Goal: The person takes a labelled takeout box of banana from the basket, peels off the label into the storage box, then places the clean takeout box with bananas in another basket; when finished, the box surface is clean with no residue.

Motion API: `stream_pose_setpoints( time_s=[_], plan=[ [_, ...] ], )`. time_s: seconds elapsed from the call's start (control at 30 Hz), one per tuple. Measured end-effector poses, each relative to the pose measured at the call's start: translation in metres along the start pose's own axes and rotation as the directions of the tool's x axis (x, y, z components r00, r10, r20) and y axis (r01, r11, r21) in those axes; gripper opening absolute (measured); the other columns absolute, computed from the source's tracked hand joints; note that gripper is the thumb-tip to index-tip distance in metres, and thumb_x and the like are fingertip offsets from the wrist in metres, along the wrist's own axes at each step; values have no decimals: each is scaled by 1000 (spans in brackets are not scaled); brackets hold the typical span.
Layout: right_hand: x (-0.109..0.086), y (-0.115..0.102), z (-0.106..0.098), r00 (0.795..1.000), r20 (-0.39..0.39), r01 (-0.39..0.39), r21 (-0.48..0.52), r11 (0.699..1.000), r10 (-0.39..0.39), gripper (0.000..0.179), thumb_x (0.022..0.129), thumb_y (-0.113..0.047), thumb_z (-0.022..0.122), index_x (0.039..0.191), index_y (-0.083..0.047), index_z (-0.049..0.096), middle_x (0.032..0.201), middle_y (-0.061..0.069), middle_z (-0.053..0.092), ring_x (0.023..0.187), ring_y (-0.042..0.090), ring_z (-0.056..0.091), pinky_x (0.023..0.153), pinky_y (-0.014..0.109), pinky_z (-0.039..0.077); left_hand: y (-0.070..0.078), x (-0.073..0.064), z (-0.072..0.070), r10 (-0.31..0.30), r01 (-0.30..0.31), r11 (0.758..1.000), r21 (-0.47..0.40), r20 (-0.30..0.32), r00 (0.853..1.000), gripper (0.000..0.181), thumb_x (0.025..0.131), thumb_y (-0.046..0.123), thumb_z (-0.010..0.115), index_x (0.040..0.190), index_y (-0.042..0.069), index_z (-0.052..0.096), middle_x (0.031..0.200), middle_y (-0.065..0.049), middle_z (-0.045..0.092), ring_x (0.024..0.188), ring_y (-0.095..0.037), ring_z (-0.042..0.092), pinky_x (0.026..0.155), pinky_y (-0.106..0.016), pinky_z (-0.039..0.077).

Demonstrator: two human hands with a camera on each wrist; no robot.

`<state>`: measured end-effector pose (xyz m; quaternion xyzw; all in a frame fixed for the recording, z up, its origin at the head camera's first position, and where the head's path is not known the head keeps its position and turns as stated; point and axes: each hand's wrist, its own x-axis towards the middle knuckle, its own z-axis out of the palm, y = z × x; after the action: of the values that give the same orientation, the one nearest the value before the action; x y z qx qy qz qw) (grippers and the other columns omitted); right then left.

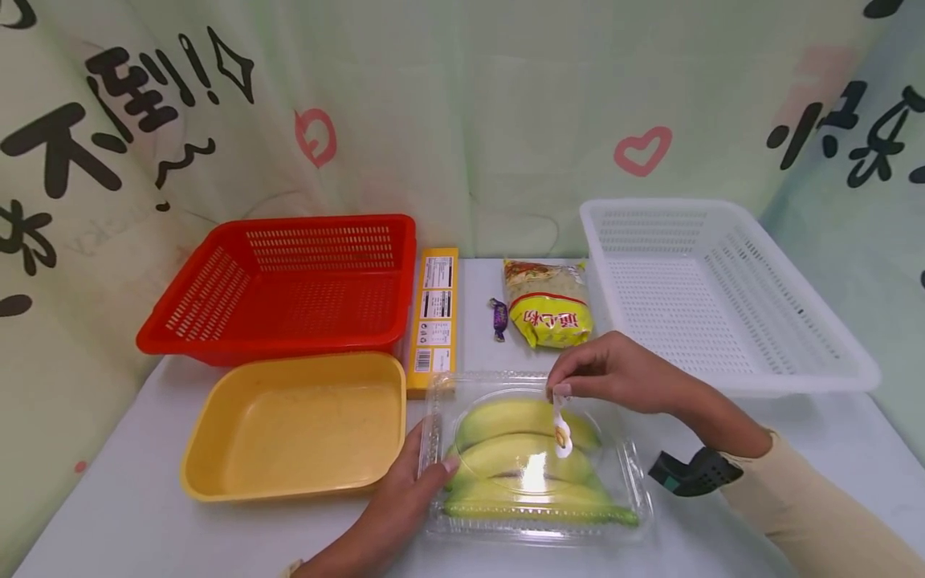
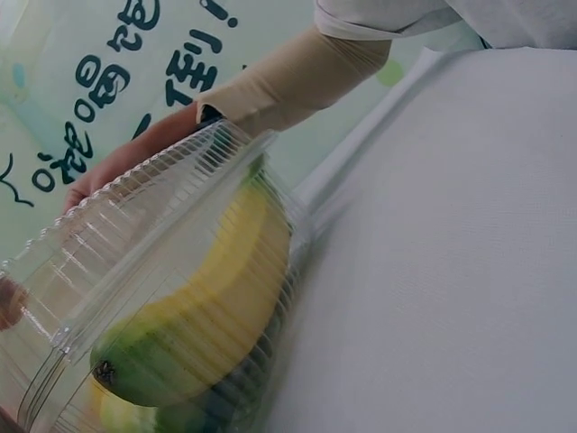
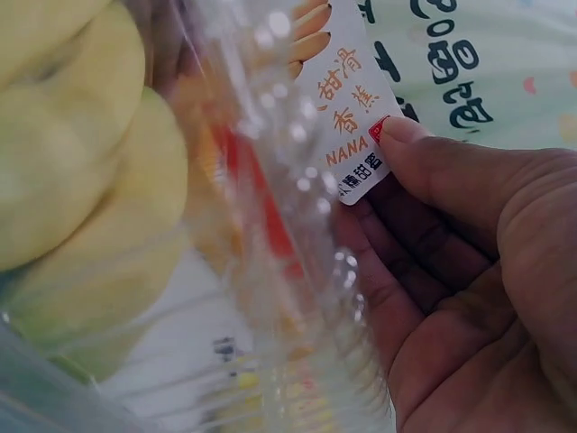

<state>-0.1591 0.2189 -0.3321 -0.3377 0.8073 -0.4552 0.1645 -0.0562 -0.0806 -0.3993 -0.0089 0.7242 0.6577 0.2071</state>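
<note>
A clear plastic clamshell box (image 1: 614, 429) of yellow-green bananas (image 1: 523, 457) lies at the front middle of the table in the head view. My left hand (image 1: 401, 498) grips its left side, thumb over the lid's edge; the other fingers are mostly hidden. Above the far edge of the lid, my right hand (image 1: 625, 376) pinches a small white label (image 1: 562, 437) between thumb and finger. The right wrist view shows banana artwork and orange lettering on that label (image 3: 347, 135). Seen from the left wrist, a banana (image 2: 203, 307) shows through the ribbed side wall.
Behind and left stand a red basket (image 1: 325, 321) and a yellow tub (image 1: 296, 433). A yellow carton (image 1: 433, 313) lies beside them. Further right are a purple-wrapped candy (image 1: 499, 319), a yellow bag of pasta (image 1: 549, 309) and a white basket (image 1: 723, 377). A printed curtain (image 1: 506, 120) closes off the back.
</note>
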Motion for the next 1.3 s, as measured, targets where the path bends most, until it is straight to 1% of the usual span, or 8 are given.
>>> stream_pose_setpoints(
  time_s=[0.2,0.43,0.53,0.7,0.83,0.93,1.07,1.3],
  plan=[
    [-4,0,-7,998,-66,15,10,1000,-14,10,91,-2,66,96,-6,75,91,1,71,81,17,64,72,27,55,1,2,0,34,-34,999,-19,-3,999,76,97,35,57,156,13,14,157,-14,22,139,-30,20,114,-58,10],
    [-7,-8,-14,981,-189,-46,27,999,50,8,90,-2,68,95,-1,74,90,4,72,79,16,63,73,26,56,2,1,0,8,-8,1000,-24,-9,1000,78,97,35,57,156,12,12,157,-13,21,139,-31,20,113,-60,9],
    [-7,-9,-14,978,-190,-84,29,996,88,9,90,-4,68,96,0,74,93,5,72,79,18,64,76,27,56,3,1,1,7,-7,1000,-25,-11,1000,79,97,33,58,156,11,10,158,-14,19,139,-32,20,113,-60,9],
    [-5,-10,-13,972,-197,-125,12,992,124,10,90,-6,70,97,-1,75,92,4,72,81,19,64,76,28,56,8,-1,1,22,-22,1000,-17,-18,1000,90,94,29,63,156,5,2,161,-18,4,145,-33,4,113,-59,3],
    [-3,-13,-13,971,-205,-127,-23,992,120,9,89,-8,71,96,-3,75,92,2,72,81,18,64,76,28,56,17,-5,-1,81,-81,997,6,5,997,95,92,25,65,156,6,-3,161,-16,-1,146,-34,1,115,-55,7],
    [-1,-17,-12,973,-205,-117,-46,992,105,9,88,-9,72,95,-5,76,91,1,72,81,17,63,75,27,55,30,-9,-7,120,-121,993,12,41,992,95,92,23,64,156,9,-4,162,-14,-2,146,-34,2,114,-53,13],
    [3,-21,-12,977,-196,-93,-60,994,79,8,87,-8,73,95,-6,76,89,0,72,79,17,62,73,27,55,45,-12,-15,128,-129,991,20,55,990,91,92,26,63,156,9,0,162,-13,3,146,-34,6,113,-52,17],
    [12,-28,-10,985,-166,-48,-64,997,37,7,87,-8,73,93,-8,76,83,-1,70,76,17,60,70,27,54,51,-14,-27,129,-128,991,-29,30,991,85,94,22,62,156,9,5,162,-12,8,146,-30,11,113,-45,21]
  ],
)
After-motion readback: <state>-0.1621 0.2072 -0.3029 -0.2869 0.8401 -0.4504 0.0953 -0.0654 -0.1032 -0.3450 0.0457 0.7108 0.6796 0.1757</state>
